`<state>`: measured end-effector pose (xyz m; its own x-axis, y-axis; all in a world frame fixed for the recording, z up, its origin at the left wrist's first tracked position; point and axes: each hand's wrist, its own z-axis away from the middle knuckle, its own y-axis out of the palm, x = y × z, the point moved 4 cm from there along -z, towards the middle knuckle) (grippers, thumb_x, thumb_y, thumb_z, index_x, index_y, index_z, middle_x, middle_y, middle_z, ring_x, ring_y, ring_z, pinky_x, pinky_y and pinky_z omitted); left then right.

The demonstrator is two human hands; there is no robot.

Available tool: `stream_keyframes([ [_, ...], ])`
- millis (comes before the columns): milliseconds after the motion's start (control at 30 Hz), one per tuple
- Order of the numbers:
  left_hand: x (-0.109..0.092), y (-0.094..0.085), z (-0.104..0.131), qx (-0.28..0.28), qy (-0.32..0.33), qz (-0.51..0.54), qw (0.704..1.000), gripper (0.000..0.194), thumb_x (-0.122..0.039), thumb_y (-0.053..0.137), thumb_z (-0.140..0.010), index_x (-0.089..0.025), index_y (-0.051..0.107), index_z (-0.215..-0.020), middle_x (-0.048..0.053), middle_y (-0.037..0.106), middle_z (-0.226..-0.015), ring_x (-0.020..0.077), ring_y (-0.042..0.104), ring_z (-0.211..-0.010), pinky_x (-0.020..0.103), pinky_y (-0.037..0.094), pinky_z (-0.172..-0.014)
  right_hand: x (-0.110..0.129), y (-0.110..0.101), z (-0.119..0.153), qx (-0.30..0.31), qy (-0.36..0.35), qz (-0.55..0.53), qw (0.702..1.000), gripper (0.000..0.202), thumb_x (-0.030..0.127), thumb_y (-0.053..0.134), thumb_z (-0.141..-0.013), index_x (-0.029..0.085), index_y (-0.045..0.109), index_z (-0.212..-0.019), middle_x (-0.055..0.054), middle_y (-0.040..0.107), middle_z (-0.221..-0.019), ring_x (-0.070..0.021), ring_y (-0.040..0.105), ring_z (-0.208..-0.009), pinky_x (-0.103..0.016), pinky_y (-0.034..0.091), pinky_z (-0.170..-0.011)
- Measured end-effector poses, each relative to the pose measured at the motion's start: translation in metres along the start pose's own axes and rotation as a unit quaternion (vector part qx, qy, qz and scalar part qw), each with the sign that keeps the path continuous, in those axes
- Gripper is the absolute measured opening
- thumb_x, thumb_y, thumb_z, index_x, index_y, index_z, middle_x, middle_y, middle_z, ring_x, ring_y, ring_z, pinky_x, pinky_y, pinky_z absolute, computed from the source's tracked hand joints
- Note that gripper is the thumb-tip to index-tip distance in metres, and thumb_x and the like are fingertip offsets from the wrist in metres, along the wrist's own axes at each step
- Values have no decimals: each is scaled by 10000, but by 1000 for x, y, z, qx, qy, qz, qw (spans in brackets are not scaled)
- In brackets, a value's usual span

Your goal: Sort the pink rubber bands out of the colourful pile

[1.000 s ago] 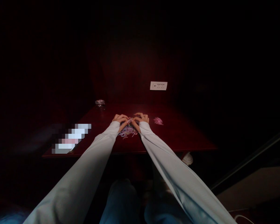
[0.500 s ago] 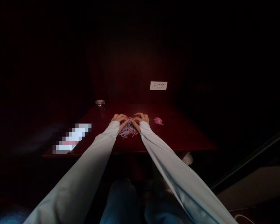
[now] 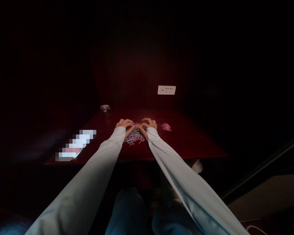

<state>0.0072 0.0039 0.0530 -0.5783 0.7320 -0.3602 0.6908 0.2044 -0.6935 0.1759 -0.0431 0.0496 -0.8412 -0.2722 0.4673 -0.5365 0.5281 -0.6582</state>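
A loose heap of small elastic bands (image 3: 135,138), mostly purple with pink, yellow and green among them, lies on the dark red table between my wrists. My left hand (image 3: 124,124) comes in from the left, thumb and forefinger pinched at the heap's far end. Facing it, my right hand (image 3: 149,124) pinches the same spot from the other side. Pinkish bands show between the two sets of fingertips; exactly which strands each hand grips is too small to see. To the right of my right hand sits a smaller pile of pink elastic bands (image 3: 166,127).
A lidded clear jar (image 3: 105,109) stands at the table's back left. Near the front left edge lies a lit phone (image 3: 75,146), its screen blurred out. A white socket plate (image 3: 166,90) is on the wall behind. Beneath the table's right side shows a white shoe (image 3: 197,166).
Both hands stay at the far end of the heap with only slight finger shifts. The piles, jar and phone have not moved.
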Motion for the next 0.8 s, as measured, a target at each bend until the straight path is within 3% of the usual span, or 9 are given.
stream_keyframes([
  [400,-4,-4,0,-8,5,-21,1000,161,-332,583,-933,-273,707,-848,9,727,-1128,253,535,-1029,422,389,-894,0,0,0,-6,6,-6,1000,287,485,592,-942,291,778,-843,-20,591,-1319,-261,429,-1148,-439,353,-986],
  [800,5,2,-3,-23,-12,-19,999,131,-313,616,-911,-278,717,-836,6,727,-1114,256,530,-1023,424,376,-888,-1,-1,-1,-14,8,-1,1000,209,425,642,-915,284,770,-831,-19,569,-1337,-256,448,-1113,-426,371,-965],
])
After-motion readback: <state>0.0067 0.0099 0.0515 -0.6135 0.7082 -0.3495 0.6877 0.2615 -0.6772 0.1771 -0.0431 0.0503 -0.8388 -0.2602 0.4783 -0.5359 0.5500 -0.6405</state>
